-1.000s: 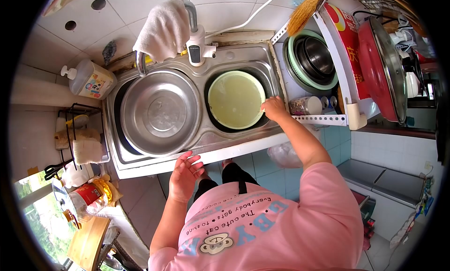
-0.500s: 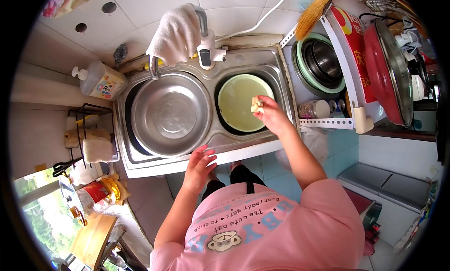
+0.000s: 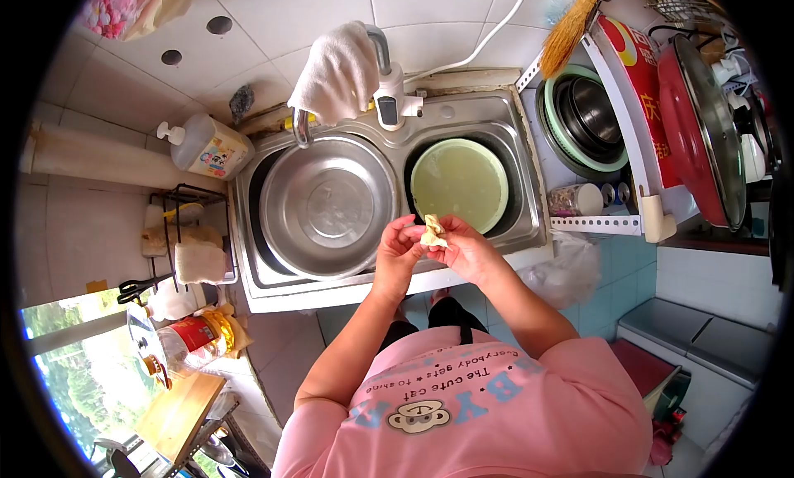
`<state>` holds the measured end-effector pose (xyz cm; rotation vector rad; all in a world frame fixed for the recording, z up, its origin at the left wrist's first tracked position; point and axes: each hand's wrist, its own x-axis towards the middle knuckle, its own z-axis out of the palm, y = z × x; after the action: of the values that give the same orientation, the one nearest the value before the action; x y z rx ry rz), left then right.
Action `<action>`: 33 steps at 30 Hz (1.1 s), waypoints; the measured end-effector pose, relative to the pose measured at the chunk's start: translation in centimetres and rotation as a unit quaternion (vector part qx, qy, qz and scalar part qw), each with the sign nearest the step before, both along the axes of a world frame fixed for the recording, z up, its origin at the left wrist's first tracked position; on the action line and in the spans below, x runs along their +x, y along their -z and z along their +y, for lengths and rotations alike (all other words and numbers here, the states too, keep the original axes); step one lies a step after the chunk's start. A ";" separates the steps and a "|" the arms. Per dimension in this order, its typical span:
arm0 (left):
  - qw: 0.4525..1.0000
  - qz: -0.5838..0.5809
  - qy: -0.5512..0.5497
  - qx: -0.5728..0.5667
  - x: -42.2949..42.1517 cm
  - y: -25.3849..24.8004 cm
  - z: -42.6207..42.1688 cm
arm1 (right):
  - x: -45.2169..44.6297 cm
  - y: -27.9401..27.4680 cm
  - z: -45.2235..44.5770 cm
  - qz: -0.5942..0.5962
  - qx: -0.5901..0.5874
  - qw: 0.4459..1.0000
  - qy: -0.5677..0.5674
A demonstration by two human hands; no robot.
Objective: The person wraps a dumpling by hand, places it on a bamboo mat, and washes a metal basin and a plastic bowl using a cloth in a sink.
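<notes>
A small, crumpled, pale yellow piece of food (image 3: 434, 232) is held up in front of the sink's near edge; its exact kind I cannot make out. My right hand (image 3: 468, 250) pinches it from the right. From the left, my left hand (image 3: 399, 259) meets it with bent fingers, the thumb and fingertips at its edge. Just beyond my hands, a light green basin (image 3: 455, 168) of cloudy water sits in the right sink bowl. A wide metal basin (image 3: 285, 205) fills the left bowl.
A white cloth (image 3: 335, 73) drapes over the faucet (image 3: 389, 97). To the left stand a soap bottle (image 3: 211, 147) and a black wire rack (image 3: 175, 217) with sponges. Stacked bowls (image 3: 589, 110) and a jar (image 3: 576, 200) occupy the right shelf. A plastic bag (image 3: 566, 271) hangs below it.
My right hand has drawn the pale yellow piece back from over the green basin toward my body. My left hand has risen from the sink's front edge to meet it.
</notes>
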<state>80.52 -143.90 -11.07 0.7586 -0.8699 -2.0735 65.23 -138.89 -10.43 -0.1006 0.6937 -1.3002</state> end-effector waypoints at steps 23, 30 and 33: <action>0.985 -0.158 -0.072 -0.008 1.5 1.3 0.8 | 0.0 5.4 -0.7 0.254 0.035 0.966 0.021; 0.976 -0.191 -0.097 0.045 6.2 1.6 1.4 | -9.8 14.6 -11.0 0.492 0.097 0.850 0.163; 0.972 -0.203 -0.107 0.049 7.6 2.3 2.1 | -10.9 17.5 -15.3 0.633 0.092 0.754 0.148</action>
<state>88.15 -141.78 -13.36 1.3039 -0.8596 -1.8074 54.31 -154.15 -27.98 -0.7927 2.0649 -1.3391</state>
